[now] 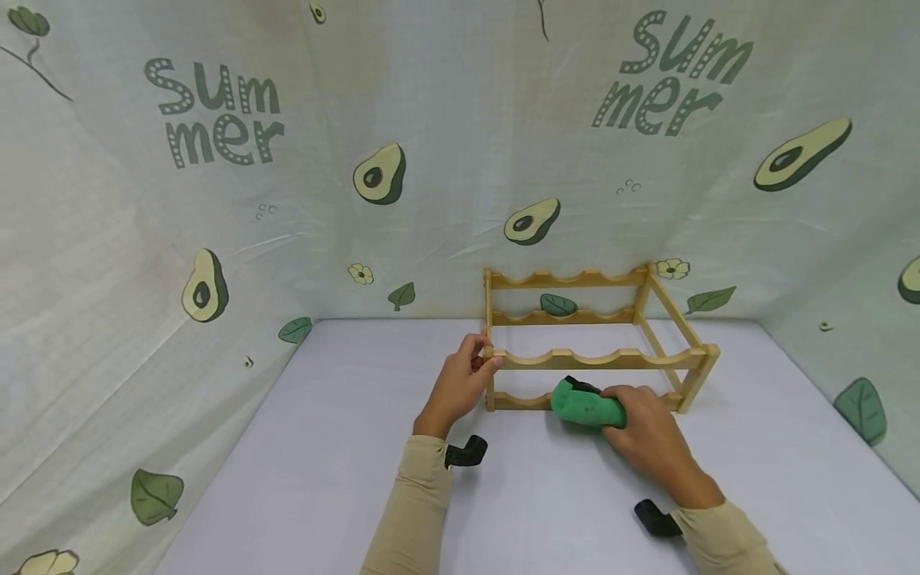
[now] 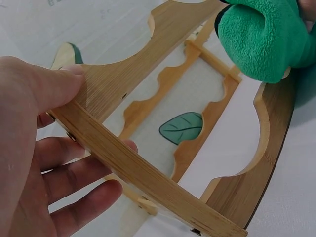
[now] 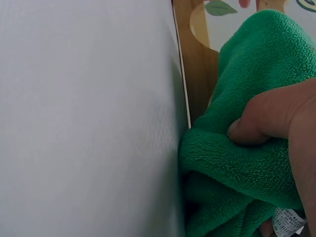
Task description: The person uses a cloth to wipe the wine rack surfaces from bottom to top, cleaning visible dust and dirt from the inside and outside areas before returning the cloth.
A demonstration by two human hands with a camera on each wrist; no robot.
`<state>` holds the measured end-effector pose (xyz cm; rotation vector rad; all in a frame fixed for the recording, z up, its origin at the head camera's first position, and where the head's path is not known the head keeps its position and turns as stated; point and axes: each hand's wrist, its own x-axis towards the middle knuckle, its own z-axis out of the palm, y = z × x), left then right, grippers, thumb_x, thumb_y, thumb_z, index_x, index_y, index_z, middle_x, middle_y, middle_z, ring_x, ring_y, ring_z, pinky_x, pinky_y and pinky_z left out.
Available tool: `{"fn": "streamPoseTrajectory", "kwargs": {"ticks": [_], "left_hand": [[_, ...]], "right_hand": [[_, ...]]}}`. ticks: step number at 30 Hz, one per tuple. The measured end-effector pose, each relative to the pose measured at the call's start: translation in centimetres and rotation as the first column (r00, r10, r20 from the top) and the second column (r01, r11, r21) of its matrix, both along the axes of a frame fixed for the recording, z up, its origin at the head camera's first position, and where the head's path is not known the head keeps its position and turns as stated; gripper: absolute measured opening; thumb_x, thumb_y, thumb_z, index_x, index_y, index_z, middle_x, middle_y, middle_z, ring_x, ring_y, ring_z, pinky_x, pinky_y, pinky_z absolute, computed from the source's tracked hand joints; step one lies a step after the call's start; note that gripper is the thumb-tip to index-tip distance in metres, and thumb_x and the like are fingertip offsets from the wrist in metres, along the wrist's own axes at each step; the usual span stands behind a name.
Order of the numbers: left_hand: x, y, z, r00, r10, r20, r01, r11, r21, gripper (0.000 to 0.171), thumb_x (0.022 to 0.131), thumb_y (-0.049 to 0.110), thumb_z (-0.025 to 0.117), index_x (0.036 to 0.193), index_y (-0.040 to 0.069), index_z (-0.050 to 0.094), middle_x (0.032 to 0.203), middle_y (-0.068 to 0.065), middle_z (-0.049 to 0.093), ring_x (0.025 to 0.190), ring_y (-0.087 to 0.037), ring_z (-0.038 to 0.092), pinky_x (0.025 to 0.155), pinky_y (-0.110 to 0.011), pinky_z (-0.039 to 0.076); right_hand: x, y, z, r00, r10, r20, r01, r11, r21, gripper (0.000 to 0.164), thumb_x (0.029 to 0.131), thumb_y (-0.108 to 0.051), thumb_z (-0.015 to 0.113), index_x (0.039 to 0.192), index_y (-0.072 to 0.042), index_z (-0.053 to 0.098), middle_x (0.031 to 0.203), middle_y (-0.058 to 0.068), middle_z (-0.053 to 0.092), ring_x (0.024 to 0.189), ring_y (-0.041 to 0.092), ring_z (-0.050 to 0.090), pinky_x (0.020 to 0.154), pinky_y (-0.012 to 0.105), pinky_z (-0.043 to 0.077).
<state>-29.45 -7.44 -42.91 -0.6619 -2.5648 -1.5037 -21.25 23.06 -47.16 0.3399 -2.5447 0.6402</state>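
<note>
A wooden rack (image 1: pixel 592 361) with scalloped rails stands on the table. At its front left corner my left hand (image 1: pixel 460 382) grips the frame; the left wrist view shows the thumb on the upper rail and the fingers behind the upright post (image 2: pixel 143 173). My right hand (image 1: pixel 650 435) holds a bunched green cloth (image 1: pixel 585 405) with a dark edge against the rack's lower front rail (image 1: pixel 519 402). In the right wrist view the thumb presses into the cloth's folds (image 3: pixel 222 158), and a white label (image 3: pixel 287 222) shows below the hand.
The white tabletop (image 1: pixel 345 479) spreads around the rack. Behind it hangs a pale curtain (image 1: pixel 460 160) printed with avocados and leaves, close to the rack's back. A black wrist-worn device (image 1: pixel 467 452) sits at the left wrist and another (image 1: pixel 656 519) at the right.
</note>
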Motion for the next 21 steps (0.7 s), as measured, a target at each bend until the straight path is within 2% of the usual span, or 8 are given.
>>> {"fn": "streamPoseTrajectory", "kwargs": {"ticks": [10, 16, 21], "left_hand": [[0.0, 0.0, 0.0, 1.0, 0.001, 0.001, -0.001, 1.0, 0.009, 0.035, 0.101, 0.041, 0.06, 0.125, 0.017, 0.052, 0.118, -0.003, 0.068, 0.099, -0.013, 0.065, 0.086, -0.038, 0.053], [0.1, 0.1, 0.1, 1.0, 0.0, 0.007, -0.001, 1.0, 0.022, 0.038, 0.101, 0.04, 0.06, 0.126, 0.013, 0.052, 0.124, -0.006, 0.067, 0.105, -0.015, 0.065, 0.091, -0.04, 0.052], [0.1, 0.1, 0.1, 1.0, 0.003, 0.001, -0.003, 1.0, 0.023, 0.035, 0.101, 0.039, 0.061, 0.124, 0.015, 0.052, 0.118, -0.004, 0.068, 0.101, -0.014, 0.065, 0.088, -0.039, 0.053]], "right_hand": [[-0.3, -1.7, 0.2, 0.997, 0.036, -0.063, -0.033, 0.998, 0.049, 0.041, 0.067, -0.004, 0.084, 0.105, -0.005, 0.068, 0.095, 0.008, 0.068, 0.085, 0.026, 0.059, 0.069, 0.046, 0.049], [-0.5, -2.3, 0.1, 0.996, 0.045, -0.073, -0.042, 0.998, 0.043, 0.044, 0.065, -0.003, 0.084, 0.105, -0.006, 0.068, 0.094, 0.007, 0.068, 0.083, 0.024, 0.058, 0.068, 0.045, 0.049], [-0.8, -3.0, -0.1, 0.996, 0.059, -0.073, -0.056, 0.998, 0.04, 0.043, 0.065, -0.003, 0.083, 0.105, -0.005, 0.068, 0.094, 0.006, 0.068, 0.082, 0.024, 0.057, 0.068, 0.043, 0.049]]}}
